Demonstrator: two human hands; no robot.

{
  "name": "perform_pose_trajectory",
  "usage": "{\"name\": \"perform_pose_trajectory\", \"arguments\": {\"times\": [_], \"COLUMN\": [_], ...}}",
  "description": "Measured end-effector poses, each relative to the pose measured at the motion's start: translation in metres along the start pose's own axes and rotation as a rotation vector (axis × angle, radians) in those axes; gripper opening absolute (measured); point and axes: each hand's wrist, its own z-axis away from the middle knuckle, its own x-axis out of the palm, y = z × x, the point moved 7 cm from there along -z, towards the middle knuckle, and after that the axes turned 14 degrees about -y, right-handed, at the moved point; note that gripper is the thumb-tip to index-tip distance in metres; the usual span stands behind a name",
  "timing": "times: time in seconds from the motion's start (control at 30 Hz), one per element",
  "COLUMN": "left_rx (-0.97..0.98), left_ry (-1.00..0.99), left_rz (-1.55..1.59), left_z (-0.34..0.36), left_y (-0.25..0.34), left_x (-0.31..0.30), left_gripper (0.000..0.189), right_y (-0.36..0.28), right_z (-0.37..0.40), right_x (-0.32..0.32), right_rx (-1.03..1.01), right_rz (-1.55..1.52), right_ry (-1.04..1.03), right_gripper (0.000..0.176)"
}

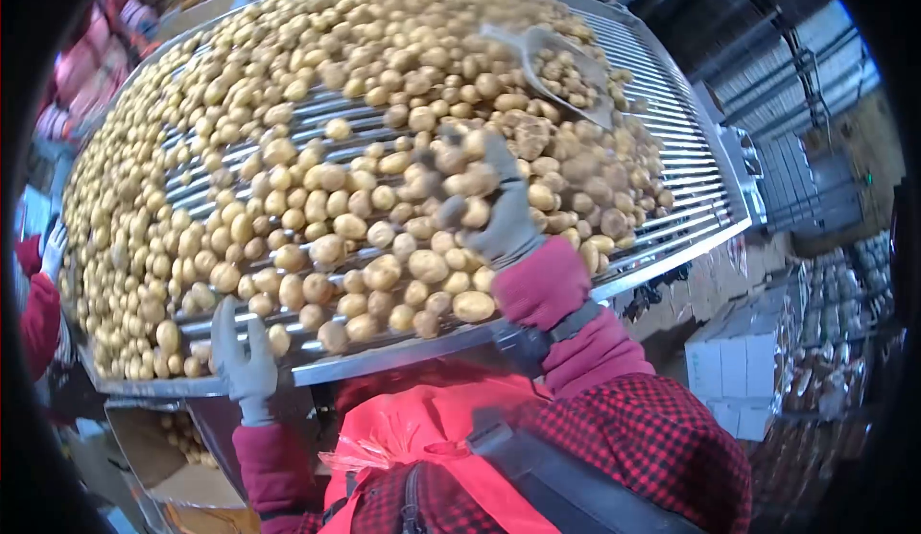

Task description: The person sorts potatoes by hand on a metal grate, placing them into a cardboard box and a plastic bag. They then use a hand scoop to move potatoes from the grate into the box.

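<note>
Many small yellow-brown potatoes [350, 227] cover a large sorting table [317, 117] with metal rollers. My right hand [508, 217], in a grey glove, reaches over the middle of the heap, its fingers curved around several potatoes [472, 179]; motion blurs this spot. At the table's near edge, my left hand [247, 356], also in a grey glove, is open with its fingers apart, close to a few potatoes. Nothing is in it. A larger, rough brown lump [528, 136] lies just beyond my right hand.
A pale translucent plastic piece [576, 69] lies among the potatoes at the far right. Another person's gloved hand [55, 249] is at the left edge. Below stands a cardboard box [144, 448] with potatoes. White boxes [734, 371] are stacked at right.
</note>
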Motion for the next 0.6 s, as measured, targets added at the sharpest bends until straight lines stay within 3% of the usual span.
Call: {"name": "perform_pose_trajectory", "arguments": {"times": [0.13,0.17,0.2,0.27,0.3,0.33,0.43,0.6], "left_rx": [0.040,0.057,0.076,0.047,0.072,0.099,0.318,0.726], "left_ry": [-0.031,-0.004,0.019,0.056,0.078,0.099,0.047,-0.078], "left_rz": [-0.073,-0.088,-0.100,-0.173,-0.173,-0.174,-0.186,-0.243], "left_z": [-0.002,-0.002,-0.001,0.000,-0.002,-0.007,-0.056,-0.187], "left_y": [0.006,0.012,0.017,0.021,0.025,0.030,0.109,0.275], "left_x": [0.001,-0.001,-0.002,-0.003,-0.003,-0.003,0.006,0.056], "left_gripper": [0.044,0.044,0.044,0.045,0.045,0.046,0.050,0.068], "right_y": [-0.138,-0.161,-0.185,-0.212,-0.214,-0.215,-0.220,-0.255], "right_z": [0.030,0.032,0.035,0.058,0.055,0.051,0.062,0.050], "right_x": [-0.021,-0.035,-0.037,-0.045,-0.037,-0.043,-0.059,-0.094], "right_rx": [-0.286,-0.289,-0.319,-0.497,-0.527,-0.446,-0.519,-0.486], "right_rz": [0.312,0.086,0.143,0.452,0.258,0.166,0.235,0.099], "right_ry": [0.197,0.162,0.184,0.236,0.427,0.345,0.453,0.364], "right_gripper": [0.052,0.052,0.052,0.052,0.043,0.041,0.040,0.039]}}
